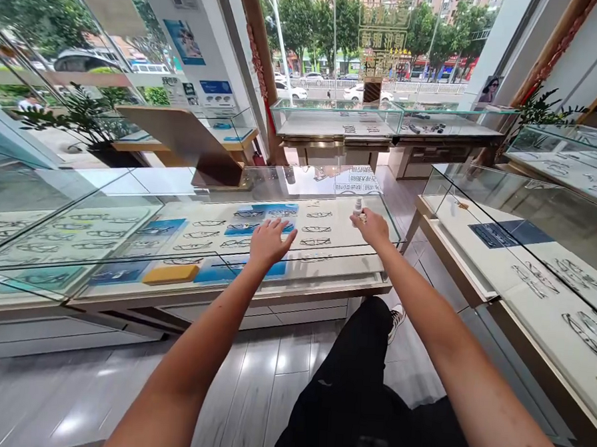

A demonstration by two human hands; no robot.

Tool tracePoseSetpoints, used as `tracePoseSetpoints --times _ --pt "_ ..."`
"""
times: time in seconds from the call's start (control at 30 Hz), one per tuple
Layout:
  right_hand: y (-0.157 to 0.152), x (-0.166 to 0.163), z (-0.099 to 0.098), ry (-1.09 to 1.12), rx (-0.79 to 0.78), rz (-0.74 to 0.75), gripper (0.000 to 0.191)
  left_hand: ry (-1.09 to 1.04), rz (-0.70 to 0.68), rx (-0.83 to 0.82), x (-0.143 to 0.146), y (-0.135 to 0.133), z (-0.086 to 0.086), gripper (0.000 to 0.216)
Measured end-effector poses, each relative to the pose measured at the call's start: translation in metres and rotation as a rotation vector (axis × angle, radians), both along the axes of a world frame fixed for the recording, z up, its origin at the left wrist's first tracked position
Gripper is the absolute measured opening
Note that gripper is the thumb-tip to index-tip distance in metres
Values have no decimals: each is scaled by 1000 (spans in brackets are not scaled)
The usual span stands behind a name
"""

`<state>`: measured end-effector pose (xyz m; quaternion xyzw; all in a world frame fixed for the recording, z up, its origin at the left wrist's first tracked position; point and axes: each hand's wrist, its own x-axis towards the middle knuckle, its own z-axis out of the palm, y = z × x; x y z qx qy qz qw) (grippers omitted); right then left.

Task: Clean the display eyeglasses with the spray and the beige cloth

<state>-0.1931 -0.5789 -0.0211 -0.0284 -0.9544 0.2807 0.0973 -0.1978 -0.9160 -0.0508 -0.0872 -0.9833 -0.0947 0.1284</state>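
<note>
My left hand [270,242] is stretched out with fingers spread, over the glass top of the display case [215,192]. Whether its fingertips touch the glass, I cannot tell. Toward the case's right end, my right hand [372,227] is closed around a small white spray bottle [358,205], held upright. Under the glass, eyeglasses [317,229] lie in rows on a pale base, some on blue cards [286,211]. An orange-yellow block [170,274] sits inside near the front edge.
Another glass case with eyeglasses [585,335] runs along the right. Farther back stand more glass cases [334,122] by the window. A brown slanted panel [183,141] rises behind the left part of the counter. My knee [368,327] is close to the case front.
</note>
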Motion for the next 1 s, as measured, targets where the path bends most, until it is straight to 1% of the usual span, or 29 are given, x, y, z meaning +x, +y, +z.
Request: tracePoseSetpoints --times 0.1,0.17,0.23,0.27,0.33,0.37,0.4,0.5,0.57,0.63,0.7,0.77,0.9,1.0 --pt "-2 -2 1 6 -15 -2 47 31 35 48 4 3 5 73" --pt "0 3 2 29 -33 -13 50 40 63 46 8 5 7 78" --pt "9 15 1 100 -53 -34 55 43 70 27 12 6 9 80" --pt "19 22 -2 152 -55 -56 55 42 69 17 13 6 10 80" --pt "50 38 -11 300 -15 -133 51 38 51 -3 15 6 10 78" --pt "71 47 -17 312 43 -211 51 45 36 -6 14 6 10 78" --pt "96 56 -25 268 113 -302 52 59 13 -4 13 5 10 77" --pt "176 89 -51 118 169 -510 52 119 -86 3 4 2 6 75" --pt "224 114 -68 3 204 -617 49 137 -167 2 -4 -1 2 74" --pt "261 136 -83 -119 223 -690 48 138 -229 -4 -11 -4 -4 74" --pt "285 151 -97 -223 228 -746 48 111 -257 -19 -18 -5 -9 76" --pt "300 156 -108 -291 231 -774 49 57 -253 -32 -22 -6 -13 78" --pt "317 148 -124 -350 238 -806 54 3 -253 -21 -28 -8 -15 83" --pt "328 140 -131 -366 236 -829 59 8 -258 -18 -30 -8 -13 84"
